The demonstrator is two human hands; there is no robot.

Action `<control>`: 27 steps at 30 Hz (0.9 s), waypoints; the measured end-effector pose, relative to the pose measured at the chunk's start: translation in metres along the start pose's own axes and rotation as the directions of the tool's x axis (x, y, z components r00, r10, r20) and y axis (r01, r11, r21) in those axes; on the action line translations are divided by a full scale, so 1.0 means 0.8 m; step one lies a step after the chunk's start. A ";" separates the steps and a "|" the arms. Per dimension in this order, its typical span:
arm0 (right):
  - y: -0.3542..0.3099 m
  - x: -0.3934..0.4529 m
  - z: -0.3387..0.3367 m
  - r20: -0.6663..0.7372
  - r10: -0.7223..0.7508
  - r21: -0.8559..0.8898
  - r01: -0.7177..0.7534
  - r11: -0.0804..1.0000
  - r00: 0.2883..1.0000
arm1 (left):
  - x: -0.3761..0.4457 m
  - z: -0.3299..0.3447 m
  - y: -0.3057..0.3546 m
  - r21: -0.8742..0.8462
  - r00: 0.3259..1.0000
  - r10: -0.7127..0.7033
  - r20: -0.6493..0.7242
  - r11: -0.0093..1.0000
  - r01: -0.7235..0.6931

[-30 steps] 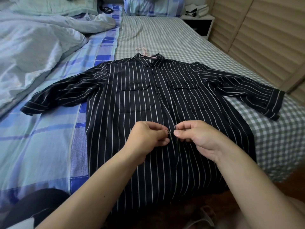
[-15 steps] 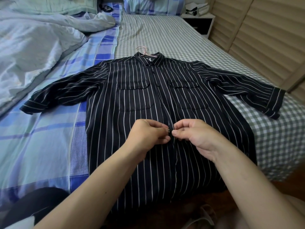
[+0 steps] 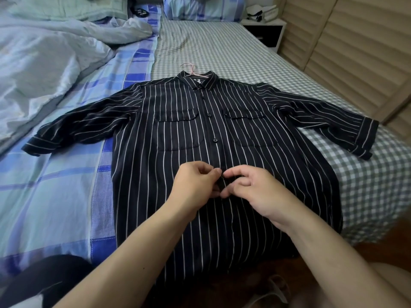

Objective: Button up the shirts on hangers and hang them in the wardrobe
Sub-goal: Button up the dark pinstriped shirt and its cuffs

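A black shirt with thin white stripes lies flat and face up on the bed, sleeves spread. A pink hanger pokes out at its collar. Three dark buttons show closed down the upper placket. My left hand and my right hand meet at the placket about halfway down the shirt. Both pinch the fabric edges there with thumb and fingers. The button between my fingertips is hidden.
The bed has a green checked sheet on the right and a blue plaid sheet on the left. A rumpled pale duvet lies far left. Louvred wardrobe doors stand at the right, with a nightstand beyond.
The camera has tilted a little and both hands have stayed at the same spot on the placket. My right hand's fingers have spread slightly while still pinching the fabric.
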State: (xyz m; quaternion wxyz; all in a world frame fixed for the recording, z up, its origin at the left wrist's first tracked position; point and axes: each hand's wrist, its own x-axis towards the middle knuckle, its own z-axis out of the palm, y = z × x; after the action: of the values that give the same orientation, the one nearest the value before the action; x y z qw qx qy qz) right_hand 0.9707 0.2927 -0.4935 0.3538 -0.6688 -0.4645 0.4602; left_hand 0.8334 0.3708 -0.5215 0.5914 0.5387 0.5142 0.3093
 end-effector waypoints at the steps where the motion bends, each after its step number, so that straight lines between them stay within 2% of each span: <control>1: 0.002 0.001 0.001 -0.123 -0.076 -0.035 0.073 0.997 0.989 | 0.002 0.000 0.000 -0.032 1.000 -0.016 0.005 0.999 0.016; 2: 0.005 0.003 0.000 -0.282 -0.182 -0.107 0.158 0.982 0.942 | 0.003 -0.001 0.000 -0.062 0.999 -0.028 0.019 0.998 0.029; 3: 0.007 0.007 -0.003 -0.411 -0.295 -0.208 0.226 0.952 0.863 | 0.004 -0.003 -0.001 -0.086 0.999 -0.037 0.035 0.996 0.040; 4: 0.008 0.010 -0.006 -0.460 -0.388 -0.304 0.269 0.914 0.798 | 0.004 -0.004 -0.001 -0.103 0.998 -0.041 0.047 0.994 0.045; 5: 0.010 0.014 -0.010 -0.438 -0.460 -0.382 0.303 0.873 0.773 | 0.004 -0.006 -0.001 -0.115 0.998 -0.041 0.054 0.992 0.047; 7: 0.014 0.022 -0.015 -0.250 -0.539 -0.510 0.364 0.779 0.804 | 0.002 -0.006 -0.003 -0.142 0.998 -0.033 0.061 0.989 0.041; 9: 0.016 0.027 -0.015 -0.059 -0.513 -0.591 0.385 0.709 0.856 | 0.001 -0.006 -0.004 -0.154 0.998 -0.019 0.057 0.988 0.028; 10: 0.016 0.029 -0.016 -0.012 -0.505 -0.615 0.392 0.685 0.863 | 0.001 -0.006 -0.004 -0.143 0.999 -0.008 0.050 0.990 0.015; 16: 0.001 0.042 -0.023 0.085 -0.573 -0.695 0.460 0.552 0.815 | -0.010 -0.004 -0.011 -0.095 0.988 0.154 -0.015 0.983 -0.154; 22: -0.002 0.043 -0.027 0.264 -0.589 -0.775 0.532 0.342 0.764 | -0.008 -0.013 -0.014 -0.110 0.988 0.141 0.056 0.985 -0.135; 25: -0.005 0.046 -0.025 0.376 -0.567 -0.809 0.558 0.186 0.733 | -0.003 -0.018 -0.014 -0.057 0.986 0.128 0.102 0.991 -0.123; 27: -0.005 0.047 -0.022 0.402 -0.541 -0.823 0.550 0.139 0.739 | -0.001 -0.021 -0.015 -0.011 0.982 0.146 0.116 0.989 -0.146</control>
State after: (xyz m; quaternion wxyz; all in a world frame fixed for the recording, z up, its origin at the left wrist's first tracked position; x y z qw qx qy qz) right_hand 0.9918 0.3288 -0.4949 0.0650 -0.5287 -0.8457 -0.0320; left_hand 0.8152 0.3729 -0.5310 0.5968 0.5912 0.4376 0.3205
